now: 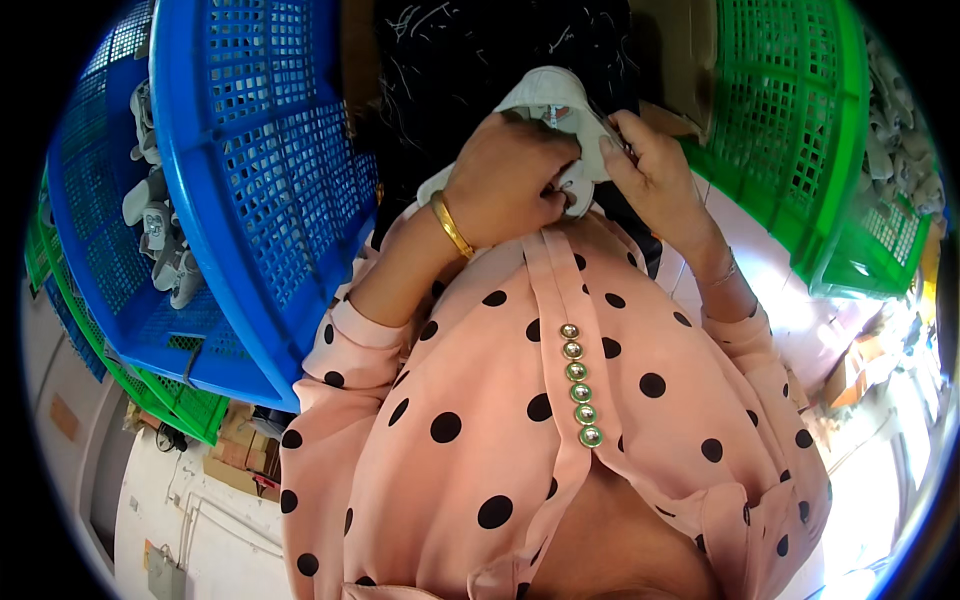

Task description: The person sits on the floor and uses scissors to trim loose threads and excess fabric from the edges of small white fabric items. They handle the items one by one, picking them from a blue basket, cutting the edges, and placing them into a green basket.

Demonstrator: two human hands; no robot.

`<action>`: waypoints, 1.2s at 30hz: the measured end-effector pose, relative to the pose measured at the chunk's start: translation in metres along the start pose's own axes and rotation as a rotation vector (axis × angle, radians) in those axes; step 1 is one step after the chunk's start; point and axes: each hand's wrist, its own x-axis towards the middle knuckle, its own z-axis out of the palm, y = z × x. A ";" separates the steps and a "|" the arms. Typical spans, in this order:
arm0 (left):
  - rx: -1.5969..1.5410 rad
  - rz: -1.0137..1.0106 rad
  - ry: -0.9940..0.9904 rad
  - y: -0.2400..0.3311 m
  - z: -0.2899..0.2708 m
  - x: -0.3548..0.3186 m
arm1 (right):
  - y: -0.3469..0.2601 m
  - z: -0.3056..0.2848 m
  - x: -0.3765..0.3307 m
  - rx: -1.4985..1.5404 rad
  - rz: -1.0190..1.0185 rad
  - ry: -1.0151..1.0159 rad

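Note:
A pale grey-white shoe point(550, 90) is held in front of my belly, over dark cloth on my lap. My left hand point(510, 178), with a gold bangle at the wrist, is closed on the shoe's near left part, its fingers curled at the opening. On the other side my right hand point(655, 180) pinches the shoe's edge between thumb and fingers. Something small and dark shows beside the right thumb; I cannot make out what it is. A small reddish mark shows inside the shoe. The left fingertips are partly hidden.
A blue plastic basket point(250, 130) stands close on my left, with several grey shoes point(158, 225) beyond its near wall. To the right is a green basket point(790, 130), and more shoes point(895, 130) lie past it. Cardboard point(690, 60) stands behind the green basket's near side.

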 end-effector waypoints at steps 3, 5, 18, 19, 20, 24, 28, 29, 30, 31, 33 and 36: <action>-0.032 0.018 0.079 -0.002 0.010 0.000 | 0.012 0.002 -0.002 0.097 -0.049 -0.030; -0.024 -0.019 0.118 -0.001 0.013 0.000 | 0.014 0.001 -0.002 0.163 -0.002 -0.071; 0.222 0.214 0.350 0.018 0.010 -0.026 | 0.022 -0.004 -0.013 0.210 0.057 -0.028; 0.207 0.221 0.340 0.020 0.009 -0.032 | 0.022 -0.002 -0.015 0.174 0.028 -0.005; 0.191 0.228 0.331 0.021 0.009 -0.037 | 0.023 0.001 -0.018 0.139 -0.001 0.019; 0.155 0.235 0.293 0.020 0.012 -0.043 | 0.019 0.009 -0.025 0.240 0.070 0.062; 0.119 0.215 0.249 0.022 0.009 -0.046 | 0.028 0.012 -0.026 0.389 0.182 0.028; 0.121 0.220 0.255 0.022 0.009 -0.047 | 0.027 0.012 -0.026 0.418 0.200 0.013; 0.122 0.225 0.260 0.022 0.008 -0.047 | 0.026 0.012 -0.025 0.447 0.219 -0.001; 0.131 0.231 0.255 0.022 0.008 -0.047 | 0.027 0.011 -0.025 0.376 0.165 0.030; 0.147 0.244 0.242 0.023 0.006 -0.045 | 0.027 0.011 -0.026 0.234 0.058 0.093; 0.242 0.267 0.240 0.023 0.014 -0.042 | 0.003 -0.001 -0.029 -0.107 0.037 0.177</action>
